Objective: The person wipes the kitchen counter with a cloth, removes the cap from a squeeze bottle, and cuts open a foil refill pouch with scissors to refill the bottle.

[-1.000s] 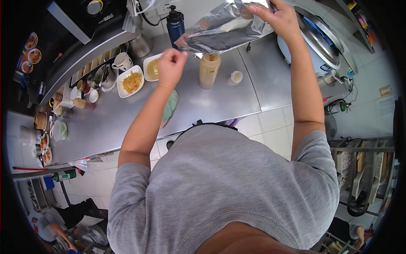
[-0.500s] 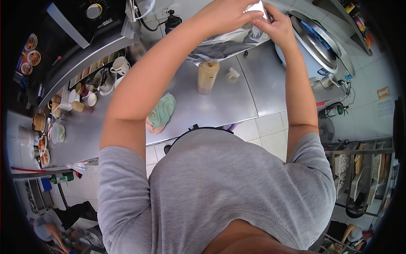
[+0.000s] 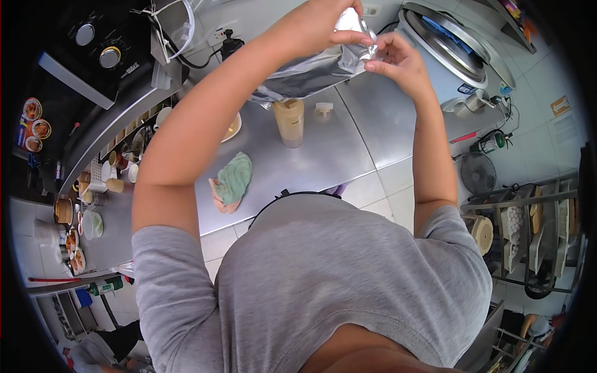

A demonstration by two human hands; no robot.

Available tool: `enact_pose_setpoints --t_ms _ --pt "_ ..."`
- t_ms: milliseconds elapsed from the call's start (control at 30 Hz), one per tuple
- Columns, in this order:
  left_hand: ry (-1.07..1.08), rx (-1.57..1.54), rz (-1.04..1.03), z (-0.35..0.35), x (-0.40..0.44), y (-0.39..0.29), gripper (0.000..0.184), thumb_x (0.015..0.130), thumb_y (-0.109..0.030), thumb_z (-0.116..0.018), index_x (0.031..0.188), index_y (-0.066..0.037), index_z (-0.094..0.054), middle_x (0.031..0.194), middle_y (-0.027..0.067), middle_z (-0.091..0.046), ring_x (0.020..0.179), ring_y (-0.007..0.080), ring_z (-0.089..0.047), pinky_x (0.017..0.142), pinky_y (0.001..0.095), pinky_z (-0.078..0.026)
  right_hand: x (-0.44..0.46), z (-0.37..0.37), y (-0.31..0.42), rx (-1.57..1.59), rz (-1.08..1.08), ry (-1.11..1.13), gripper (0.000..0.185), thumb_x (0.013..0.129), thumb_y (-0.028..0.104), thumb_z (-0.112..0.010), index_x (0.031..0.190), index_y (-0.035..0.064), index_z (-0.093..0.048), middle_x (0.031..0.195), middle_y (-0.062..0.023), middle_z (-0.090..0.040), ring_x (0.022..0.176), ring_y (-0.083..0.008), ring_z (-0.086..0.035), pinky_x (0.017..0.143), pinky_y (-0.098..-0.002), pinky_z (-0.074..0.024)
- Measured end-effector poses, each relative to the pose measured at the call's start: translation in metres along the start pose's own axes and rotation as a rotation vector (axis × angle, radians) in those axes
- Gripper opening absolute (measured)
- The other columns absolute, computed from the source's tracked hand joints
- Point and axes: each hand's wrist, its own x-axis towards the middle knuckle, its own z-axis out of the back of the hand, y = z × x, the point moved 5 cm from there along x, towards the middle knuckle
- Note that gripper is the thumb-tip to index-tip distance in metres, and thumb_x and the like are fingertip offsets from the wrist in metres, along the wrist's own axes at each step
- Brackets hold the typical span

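A silver foil pouch (image 3: 305, 74) hangs tilted above the steel counter, its lower left end over the mouth of a squeeze bottle (image 3: 290, 127). My left hand (image 3: 323, 28) grips the crumpled top of the pouch, some of its fingers cut off by the frame's edge. At the pouch's right end, my right hand (image 3: 401, 65) has thumb and fingers closed on the creased foil. The bottle stands upright with light brown contents. Beside it lies a pale nozzle cap (image 3: 324, 109). Whether anything flows from the pouch is hidden.
A green and peach cloth (image 3: 233, 180) lies near the counter's front edge. Behind my left forearm shows a plate (image 3: 232, 127). A large lidded pot (image 3: 444, 56) stands at the right; a black microwave (image 3: 81, 62) is at upper left. People work at both lower corners.
Both hands and the pouch have shifted left and slightly down in view. My right fingers have spread somewhat at the foil's end. The whole view has turned a little; the plate has come into sight.
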Motion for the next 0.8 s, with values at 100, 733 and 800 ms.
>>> enact_pose_setpoints --t_ms 100,733,800 --pt "0.120 0.126 0.037 -0.001 0.007 0.004 0.034 0.077 -0.023 -0.071 0.096 -0.001 -0.053 0.094 0.0190 -0.056 0.090 0.0387 -0.055 0.079 0.0389 -0.045 -0.006 0.002 -0.006 0.008 -0.020 0.041 0.025 0.071 0.009 -0.077 0.084 0.0032 -0.056 0.088 -0.0026 -0.062 0.077 -0.0096 -0.059 0.068 -0.0239 -0.0484" --pt "-0.763 -0.374 0.654 -0.095 -0.279 0.079 0.056 0.060 0.000 -0.058 0.111 -0.005 -0.035 0.104 0.0114 -0.043 0.096 0.0209 -0.046 0.079 0.0329 -0.041 -0.042 0.005 -0.002 -0.157 -0.020 -0.077 0.019 0.075 0.011 -0.074 0.075 0.0020 -0.057 0.081 -0.0012 -0.057 0.077 -0.0111 -0.057 0.069 -0.0239 -0.0462" --pt "-0.586 -0.249 0.847 -0.122 -0.287 0.086 0.074 0.062 -0.006 -0.068 0.127 -0.002 -0.031 0.118 0.0169 -0.044 0.112 0.0262 -0.045 0.088 0.0367 -0.041 -0.040 0.006 0.004 -0.134 -0.020 -0.057 0.018 0.076 0.010 -0.074 0.076 0.0016 -0.058 0.080 -0.0016 -0.058 0.077 -0.0112 -0.058 0.069 -0.0242 -0.0463"
